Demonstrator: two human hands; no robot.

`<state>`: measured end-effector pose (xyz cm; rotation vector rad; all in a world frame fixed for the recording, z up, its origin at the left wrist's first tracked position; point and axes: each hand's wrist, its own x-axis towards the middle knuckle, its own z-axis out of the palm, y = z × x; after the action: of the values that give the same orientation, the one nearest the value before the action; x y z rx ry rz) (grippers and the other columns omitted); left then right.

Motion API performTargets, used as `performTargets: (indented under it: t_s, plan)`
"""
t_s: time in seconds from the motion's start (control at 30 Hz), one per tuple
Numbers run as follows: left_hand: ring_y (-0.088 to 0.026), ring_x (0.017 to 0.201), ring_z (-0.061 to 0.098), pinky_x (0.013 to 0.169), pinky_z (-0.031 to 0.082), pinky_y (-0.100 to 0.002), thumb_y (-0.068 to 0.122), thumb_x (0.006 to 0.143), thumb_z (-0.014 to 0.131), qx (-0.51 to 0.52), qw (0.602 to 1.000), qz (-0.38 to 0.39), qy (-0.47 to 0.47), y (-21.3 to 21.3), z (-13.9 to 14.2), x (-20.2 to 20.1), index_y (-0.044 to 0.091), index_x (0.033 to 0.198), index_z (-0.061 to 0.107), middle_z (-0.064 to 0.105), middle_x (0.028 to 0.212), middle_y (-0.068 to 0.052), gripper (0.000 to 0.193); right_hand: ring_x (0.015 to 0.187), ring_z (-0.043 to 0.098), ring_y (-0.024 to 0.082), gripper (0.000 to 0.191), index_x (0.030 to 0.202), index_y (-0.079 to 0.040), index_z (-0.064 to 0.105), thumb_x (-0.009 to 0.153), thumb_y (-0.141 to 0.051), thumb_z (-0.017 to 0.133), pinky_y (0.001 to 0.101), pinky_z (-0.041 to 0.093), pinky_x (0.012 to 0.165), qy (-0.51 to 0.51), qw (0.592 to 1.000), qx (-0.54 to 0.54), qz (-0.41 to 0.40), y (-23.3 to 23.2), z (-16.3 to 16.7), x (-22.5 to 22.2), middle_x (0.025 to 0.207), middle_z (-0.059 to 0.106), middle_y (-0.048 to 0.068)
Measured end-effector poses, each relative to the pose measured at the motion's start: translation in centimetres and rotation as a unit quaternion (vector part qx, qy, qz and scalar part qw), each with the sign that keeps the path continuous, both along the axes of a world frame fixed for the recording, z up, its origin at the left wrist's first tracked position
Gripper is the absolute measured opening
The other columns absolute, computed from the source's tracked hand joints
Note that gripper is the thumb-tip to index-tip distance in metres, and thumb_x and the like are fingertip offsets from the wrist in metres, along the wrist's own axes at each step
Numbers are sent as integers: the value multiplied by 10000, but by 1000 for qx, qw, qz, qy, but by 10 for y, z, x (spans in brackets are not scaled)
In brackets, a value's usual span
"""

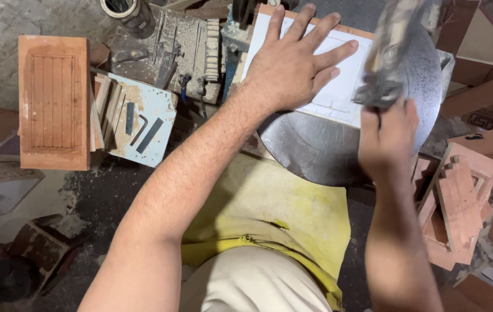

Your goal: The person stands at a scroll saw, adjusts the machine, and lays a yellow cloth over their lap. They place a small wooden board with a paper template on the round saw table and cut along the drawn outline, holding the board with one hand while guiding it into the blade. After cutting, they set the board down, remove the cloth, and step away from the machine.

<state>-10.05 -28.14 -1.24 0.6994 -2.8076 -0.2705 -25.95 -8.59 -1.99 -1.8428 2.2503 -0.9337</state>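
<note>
The left hand (292, 66) lies flat, palm down, on a white sheet (339, 92) with a faint outline drawn on it, its fingers spread apart and pointing to the far right. The sheet covers a wooden board (347, 29) whose brown edge shows along the far side, and both rest on a round metal table (321, 147) in front of the person. The right hand (386, 136) is closed in a fist round the handle of a tool (388, 55) that rises over the right edge of the sheet; the tool is badly blurred, so it may be a hammer or mallet, but I cannot tell for sure. The step in hand looks like pinning the sheet down while the tool works near its right edge. A next move would call for steady downward pressure from the palm and for keeping the spread fingertips apart from the tool's head, which hangs just right of them. The sheet lies directly under the left palm and fingers, touching them, and just left of the right fist. To the far left sit a grooved wooden panel (53, 101) and a pale blue plate (142, 124) with an L-shaped key (140, 129); wooden offcuts (460, 202) pile up on the right.
</note>
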Motion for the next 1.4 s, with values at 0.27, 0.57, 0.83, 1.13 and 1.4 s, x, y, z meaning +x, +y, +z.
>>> performTargets:
  t_s: [0.27,0.57,0.83,1.13,1.4]
  plan:
    - [-372,1513,283,1217,126,-688,450,1112,528,-34,997,-10,65,2,-6,7,353,1534,536,388,1624,-89,433,1494,462,456,329,1415,26,574,1119,-92,488,640,196,1234,39,998,21,-40,8,3,28,1444,589,263]
    - [-361,1501,277,1220,145,-692,458,1127,526,-42,997,8,69,5,-8,7,359,1542,535,382,1628,-88,426,1502,438,456,422,1498,59,556,1118,-109,481,662,152,1228,38,998,33,-38,9,-4,20,1442,597,292]
    - [-372,1497,270,1194,155,-717,475,1102,506,-41,997,38,43,10,-6,5,391,1535,498,356,1620,-85,442,1457,423,473,413,1453,46,544,1089,-133,468,655,128,1206,15,998,49,-34,6,0,16,1441,562,302]
    - [-407,1488,281,1177,188,-759,481,1097,501,-18,997,70,30,19,-1,9,385,1543,476,351,1616,-97,457,1483,462,397,316,1339,14,615,1088,-125,483,647,129,1253,22,997,67,-43,2,5,15,1426,610,244]
    - [-422,1473,303,1168,201,-759,487,1081,501,-21,995,101,15,27,-3,10,374,1549,445,342,1606,-123,485,1446,411,451,430,1439,73,552,1063,-113,457,663,105,1177,-29,999,21,-29,0,8,15,1474,537,295]
